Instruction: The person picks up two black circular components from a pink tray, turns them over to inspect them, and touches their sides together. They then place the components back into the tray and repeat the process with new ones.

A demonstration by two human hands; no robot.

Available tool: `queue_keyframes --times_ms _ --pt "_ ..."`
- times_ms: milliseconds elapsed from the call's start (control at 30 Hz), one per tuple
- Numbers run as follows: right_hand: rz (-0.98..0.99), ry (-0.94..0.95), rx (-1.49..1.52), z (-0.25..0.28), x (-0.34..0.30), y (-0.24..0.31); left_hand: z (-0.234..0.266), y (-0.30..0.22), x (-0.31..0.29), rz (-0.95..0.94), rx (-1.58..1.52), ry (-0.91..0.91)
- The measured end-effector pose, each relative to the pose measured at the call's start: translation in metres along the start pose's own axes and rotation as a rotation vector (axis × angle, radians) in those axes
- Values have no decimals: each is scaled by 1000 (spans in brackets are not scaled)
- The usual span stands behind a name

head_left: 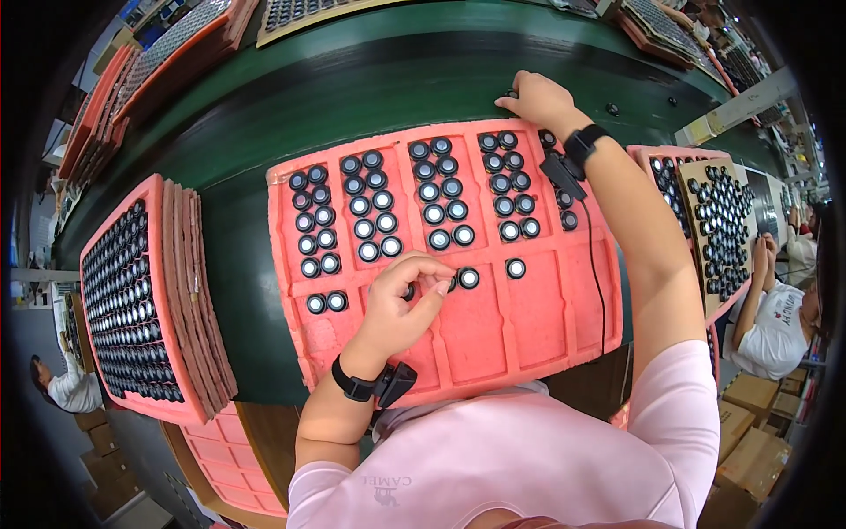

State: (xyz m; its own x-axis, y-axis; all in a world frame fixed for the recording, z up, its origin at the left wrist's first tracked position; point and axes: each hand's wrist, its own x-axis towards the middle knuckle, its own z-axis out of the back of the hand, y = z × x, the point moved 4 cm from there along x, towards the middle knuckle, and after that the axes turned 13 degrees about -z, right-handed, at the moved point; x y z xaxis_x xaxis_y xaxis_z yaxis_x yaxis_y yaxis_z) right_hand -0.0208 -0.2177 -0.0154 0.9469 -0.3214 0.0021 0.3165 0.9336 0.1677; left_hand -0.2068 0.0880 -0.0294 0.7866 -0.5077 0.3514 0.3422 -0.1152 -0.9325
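Green worktop [352, 79], pink tray [476, 348] (black cable [598, 286] across), tray stack [189, 291] alongside

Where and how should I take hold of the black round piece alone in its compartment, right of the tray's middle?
Probably pinch the piece by its dark rim, from above and the near right: it appears upright, pale face up, with bare pink tray on that side, while other pieces stand just beyond it.

Cannot make out the small dark object [511, 93] mostly hidden beneath the bare, bent right hand [541, 99].
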Motion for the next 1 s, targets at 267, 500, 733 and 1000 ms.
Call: queue_keyframes --times_ms 267,500,733,1000 --pt "36 116 170 -13 11 1 -1 3 0 42 -16 -2" --pt "97 712 1421 13 -138 52 2 6 -4 17 -32 -29" --pt "105 833 1654 8 -248 62 2 6 -3 -36 -45 -124" --pt "507 193 1047 2 -263 56 4 -5 -5 -89 -26 -127"
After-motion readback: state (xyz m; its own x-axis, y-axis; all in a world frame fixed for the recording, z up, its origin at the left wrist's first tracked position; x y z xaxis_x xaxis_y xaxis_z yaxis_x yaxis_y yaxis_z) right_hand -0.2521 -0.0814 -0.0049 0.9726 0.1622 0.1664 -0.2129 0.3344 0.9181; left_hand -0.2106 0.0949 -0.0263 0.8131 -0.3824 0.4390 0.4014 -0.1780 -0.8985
